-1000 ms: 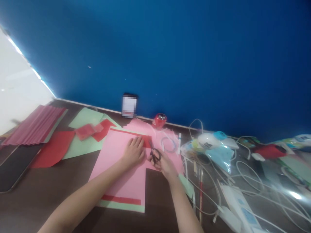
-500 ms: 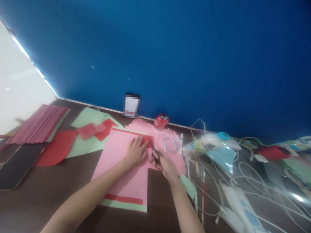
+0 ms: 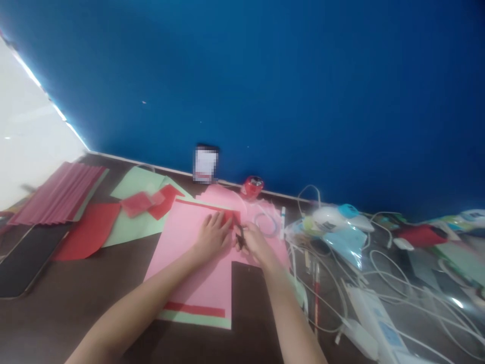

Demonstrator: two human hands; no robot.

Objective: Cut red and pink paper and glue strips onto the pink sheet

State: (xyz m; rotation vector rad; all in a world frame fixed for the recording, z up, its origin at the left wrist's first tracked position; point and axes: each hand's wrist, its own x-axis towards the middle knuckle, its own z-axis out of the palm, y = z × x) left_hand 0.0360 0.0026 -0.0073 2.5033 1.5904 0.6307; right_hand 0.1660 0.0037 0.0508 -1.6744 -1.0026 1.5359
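Fingers spread, my left hand (image 3: 212,235) lies flat on a pink paper sheet (image 3: 182,268) with red strips and pale green edges at its top and bottom. The fingertips rest by a red paper piece (image 3: 232,217) near the sheet's upper right corner. My right hand (image 3: 254,241) is closed round dark scissors (image 3: 239,237), at the right edge of that red piece. Blur hides whether the blades touch the paper. More pink paper (image 3: 222,194) lies behind and to the right of the sheet.
On the left are a pleated pink paper (image 3: 60,194), red paper (image 3: 87,230), green paper (image 3: 138,230) and a black phone-like slab (image 3: 28,260). A red round object (image 3: 252,187) stands by the blue wall. White cables and a power strip (image 3: 373,313) crowd the right side.
My right hand and the scissors have shifted slightly up towards the red piece, and the scissors' angle has turned a little. My left hand stays pressed on the sheet.
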